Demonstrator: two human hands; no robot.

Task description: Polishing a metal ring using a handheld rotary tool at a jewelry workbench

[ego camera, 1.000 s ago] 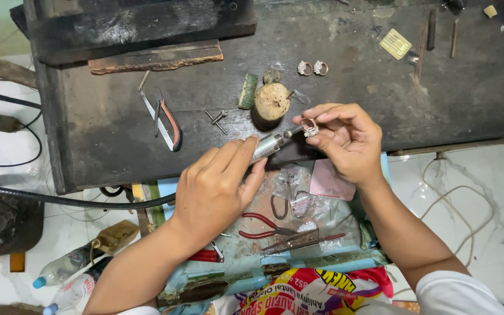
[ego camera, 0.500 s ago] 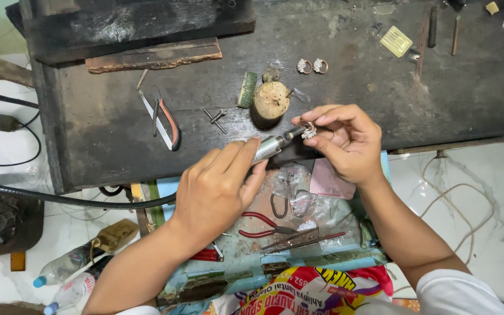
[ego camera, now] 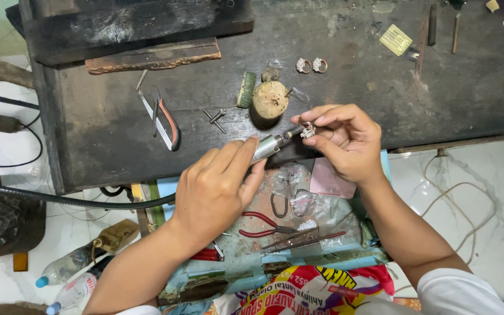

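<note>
1. My left hand (ego camera: 217, 186) was wrapped shut around the metal handpiece (ego camera: 266, 147) of a rotary tool, thumb and fingers pressed along its barrel.
2. The handpiece's long axis ran from my left palm up and to the right, tip slightly higher than the rear; its narrow nose pointed toward my right hand.
3. From the rear of that grip a black flexible shaft (ego camera: 59, 200) trailed away to the left, off past the edge of the bench.
4. My right hand (ego camera: 345, 143) was pinched closed on a small silvery ring (ego camera: 308, 130), thumb below and fingertips above, held right at the tool's tip; whether the tip actually touched the ring, I could not tell.
5. Both hands were over the near edge of the dark workbench (ego camera: 380, 87).
6. Just beyond the tool's nose stood a round wooden stump (ego camera: 270, 100), with a small green brush (ego camera: 246, 89) beside it.
7. Farther beyond my right fingers lay two more rings (ego camera: 311, 65), side by side on the bench.
8. Well to the left of my left hand lay orange-handled pliers (ego camera: 167, 119).
9. Below my hands, nearer my body, red-handled pliers (ego camera: 263, 226) lay in a cluttered tray.
</note>
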